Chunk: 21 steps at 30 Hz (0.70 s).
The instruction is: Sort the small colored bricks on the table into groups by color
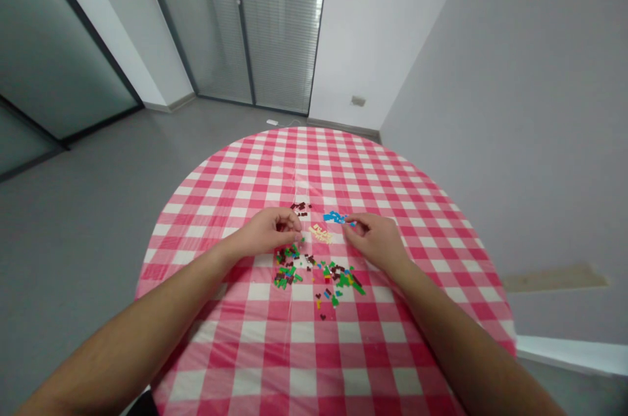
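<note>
Small coloured building pieces lie in groups on a red-and-white checked tablecloth. My left hand (pixel 279 229) has its fingers curled together above the green pieces (pixel 286 277), just below the dark brown pieces (pixel 300 207); whatever its fingertips hold is too small to make out. At the right end of the blue pieces (pixel 335 217), my right hand (pixel 373 236) has thumb and forefinger close together, and a bit of blue shows by the fingertips. Cream pieces (pixel 321 233) lie between both hands. Nearer to me is a mixed green, brown and yellow pile (pixel 341 275).
The round table (pixel 314 167) has a wrinkled clear cover over its cloth. Beyond it stand a glass partition with blinds (pixel 279 23) and pale walls. A white object (pixel 271 122) lies on the floor past the far edge.
</note>
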### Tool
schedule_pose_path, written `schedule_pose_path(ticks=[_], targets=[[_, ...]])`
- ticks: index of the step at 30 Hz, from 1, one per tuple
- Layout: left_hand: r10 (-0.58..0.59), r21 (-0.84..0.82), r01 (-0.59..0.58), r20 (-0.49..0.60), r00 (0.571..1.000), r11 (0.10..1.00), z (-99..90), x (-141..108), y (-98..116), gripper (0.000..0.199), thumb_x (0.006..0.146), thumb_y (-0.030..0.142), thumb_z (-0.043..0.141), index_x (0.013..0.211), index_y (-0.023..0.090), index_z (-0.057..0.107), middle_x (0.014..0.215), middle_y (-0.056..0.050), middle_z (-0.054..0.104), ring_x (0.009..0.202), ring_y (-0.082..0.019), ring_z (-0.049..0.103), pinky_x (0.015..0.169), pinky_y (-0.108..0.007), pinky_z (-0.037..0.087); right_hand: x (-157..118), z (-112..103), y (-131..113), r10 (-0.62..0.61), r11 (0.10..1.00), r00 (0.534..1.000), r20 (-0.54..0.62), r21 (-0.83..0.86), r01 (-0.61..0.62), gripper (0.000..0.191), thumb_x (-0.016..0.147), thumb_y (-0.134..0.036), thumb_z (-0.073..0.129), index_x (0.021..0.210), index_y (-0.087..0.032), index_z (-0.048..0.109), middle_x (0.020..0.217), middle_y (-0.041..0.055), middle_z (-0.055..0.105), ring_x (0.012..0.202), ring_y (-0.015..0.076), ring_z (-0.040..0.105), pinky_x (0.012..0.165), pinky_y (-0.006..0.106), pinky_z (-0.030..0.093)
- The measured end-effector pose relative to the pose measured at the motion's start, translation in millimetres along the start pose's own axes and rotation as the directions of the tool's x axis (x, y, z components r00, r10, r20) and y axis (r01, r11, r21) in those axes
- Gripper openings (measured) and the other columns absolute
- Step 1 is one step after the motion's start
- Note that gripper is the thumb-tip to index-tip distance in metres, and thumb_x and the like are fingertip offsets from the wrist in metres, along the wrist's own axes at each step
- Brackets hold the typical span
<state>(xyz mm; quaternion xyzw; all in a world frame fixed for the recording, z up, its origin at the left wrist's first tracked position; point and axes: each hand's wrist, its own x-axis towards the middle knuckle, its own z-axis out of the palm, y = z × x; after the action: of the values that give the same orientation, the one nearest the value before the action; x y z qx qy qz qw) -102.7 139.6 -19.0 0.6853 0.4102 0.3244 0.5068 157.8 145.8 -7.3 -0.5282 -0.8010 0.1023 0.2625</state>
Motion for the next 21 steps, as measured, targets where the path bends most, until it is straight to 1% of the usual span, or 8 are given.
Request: schedule_pose_path(ticks=[1,3,5,8,12,21], targets=[[0.001,0.040,0.000,-0.006,1.000,0.999,-3.0,-0.2,0.4,0.015,0.078,0.027,0.069,0.077,0.014,0.063,0.071,-0.002,0.064,0.062,-0.011,0.057,0.058,-0.022,0.044,2.6,-1.6,2.7,0.048,0.998,0.998,0.033,-0.035,-0.047,0.020,0.081,-0.029,0.059,0.089,-0.018,0.074,0.066,0.0033,0.070,0.059,0.0162,0.060,0.056,0.024,0.040],[-0.009,0.081,0.009,-0.003,1.000,0.997,-6.7,-0.7,0.4,0.016,0.079,0.029,0.068,0.078,0.014,0.064,0.070,-0.002,0.064,0.062,-0.012,0.058,0.058,-0.024,0.044,6.0,-3.0,6.0,0.112,0.989,0.987,0.116,-0.112,-0.099,0.019,0.080,-0.027,0.060,0.087,-0.018,0.075,0.069,0.0037,0.072,0.060,0.0173,0.062,0.056,0.025,0.040],[-0.024,0.096,0.023,0.009,1.000,0.995,-7.8,-0.8,-0.7,0.017,0.080,0.030,0.068,0.079,0.013,0.065,0.070,-0.004,0.066,0.063,-0.013,0.059,0.058,-0.024,0.045,7.2,-2.5,6.6,0.144,0.979,0.973,0.181,-0.173,-0.112,0.019,0.081,-0.027,0.059,0.088,-0.019,0.075,0.076,0.0047,0.074,0.066,0.0190,0.065,0.059,0.026,0.042],[-0.032,0.128,0.031,0.009,0.999,0.991,-7.4,-0.4,-2.9,0.016,0.080,0.029,0.067,0.080,0.013,0.066,0.073,-0.005,0.068,0.065,-0.014,0.061,0.059,-0.025,0.046,6.9,-0.5,4.2,0.149,0.973,0.960,0.239,-0.208,-0.100,0.021,0.083,-0.027,0.058,0.092,-0.019,0.076,0.086,0.0056,0.075,0.076,0.0207,0.067,0.063,0.026,0.043],[-0.042,0.174,0.038,0.015,0.999,0.984,-7.2,-0.1,-2.7,0.013,0.081,0.025,0.063,0.081,0.013,0.067,0.074,-0.005,0.069,0.065,-0.013,0.060,0.059,-0.023,0.045,6.5,1.1,0.2,0.145,0.968,0.953,0.265,-0.236,-0.082,0.022,0.085,-0.028,0.057,0.092,-0.020,0.076,0.087,0.0055,0.076,0.077,0.0203,0.068,0.062,0.026,0.043],[-0.060,0.177,0.054,0.026,0.998,0.983,-6.7,0.1,-3.8,0.012,0.081,0.023,0.061,0.082,0.013,0.067,0.075,-0.005,0.069,0.065,-0.013,0.061,0.060,-0.024,0.046,6.9,3.5,0.5,0.120,0.960,0.958,0.262,-0.277,-0.044,0.025,0.088,-0.030,0.054,0.097,-0.020,0.075,0.095,0.0058,0.076,0.083,0.0210,0.068,0.065,0.026,0.045]])
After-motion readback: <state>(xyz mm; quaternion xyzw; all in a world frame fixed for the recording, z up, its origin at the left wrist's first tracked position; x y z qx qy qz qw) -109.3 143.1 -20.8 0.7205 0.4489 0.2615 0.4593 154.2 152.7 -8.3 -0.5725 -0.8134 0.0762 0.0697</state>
